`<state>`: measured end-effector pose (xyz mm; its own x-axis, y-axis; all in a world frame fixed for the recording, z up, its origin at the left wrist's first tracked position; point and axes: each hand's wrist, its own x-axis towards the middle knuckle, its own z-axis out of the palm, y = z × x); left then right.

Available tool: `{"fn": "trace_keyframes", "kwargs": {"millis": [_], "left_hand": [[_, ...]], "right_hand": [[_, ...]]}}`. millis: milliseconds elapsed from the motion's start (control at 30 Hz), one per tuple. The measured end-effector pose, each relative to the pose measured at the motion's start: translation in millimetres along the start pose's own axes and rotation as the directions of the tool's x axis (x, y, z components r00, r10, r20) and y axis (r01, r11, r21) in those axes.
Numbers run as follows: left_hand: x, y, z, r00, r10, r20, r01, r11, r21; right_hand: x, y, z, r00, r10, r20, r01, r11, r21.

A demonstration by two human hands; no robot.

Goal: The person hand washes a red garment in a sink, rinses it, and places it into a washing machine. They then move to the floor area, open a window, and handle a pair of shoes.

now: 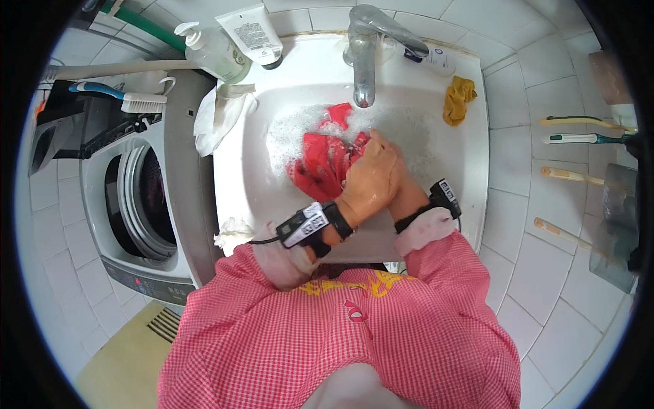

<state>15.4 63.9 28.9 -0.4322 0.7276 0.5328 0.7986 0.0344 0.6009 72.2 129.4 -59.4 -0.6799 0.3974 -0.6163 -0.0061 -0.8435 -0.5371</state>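
In a white washbasin (pixel 255 176) with sudsy water, a wet red cloth (pixel 323 163) lies bunched up, with foam on its folds. A smaller bit of red fabric (pixel 339 113) pokes out of the suds near the faucet. My left hand (pixel 369 171) grips the cloth's right side, its back turned up to the camera. Pressed close against it, my right hand (pixel 400 164) is largely covered by the left; its fingers and their hold are hidden. Above both hands projects the metal faucet (pixel 364 76).
A pump bottle (pixel 218 56), a white tube (pixel 254 36) and another bottle (pixel 438 60) stand or lie along the back rim. White cloth (pixel 220 117) and a mustard cloth (pixel 457 101) drape the sides. Left is an open washing machine (pixel 184 204) with a brush (pixel 143 102); toothbrushes (pixel 572 138) project from the right.
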Motion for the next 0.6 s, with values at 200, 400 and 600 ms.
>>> {"fn": "trace_keyframes", "kwargs": {"millis": [200, 400, 600], "left_hand": [[15, -77, -36, 0.913, -0.408, 0.013, 0.393, 0.887, 0.243], [-41, -72, -29, 0.614, -0.574, 0.542, 0.254, 0.794, 0.553], [-58, -93, 2, 0.683, -0.518, 0.515, 0.234, 0.823, 0.517]], "right_hand": [[-40, -99, -8, 0.971, -0.129, -0.203, -0.006, 0.831, -0.556], [-29, -62, -9, 0.921, -0.194, 0.338, 0.188, -0.538, -0.822], [-10, -53, 1, 0.982, 0.005, 0.19, 0.171, -0.457, -0.873]]}}
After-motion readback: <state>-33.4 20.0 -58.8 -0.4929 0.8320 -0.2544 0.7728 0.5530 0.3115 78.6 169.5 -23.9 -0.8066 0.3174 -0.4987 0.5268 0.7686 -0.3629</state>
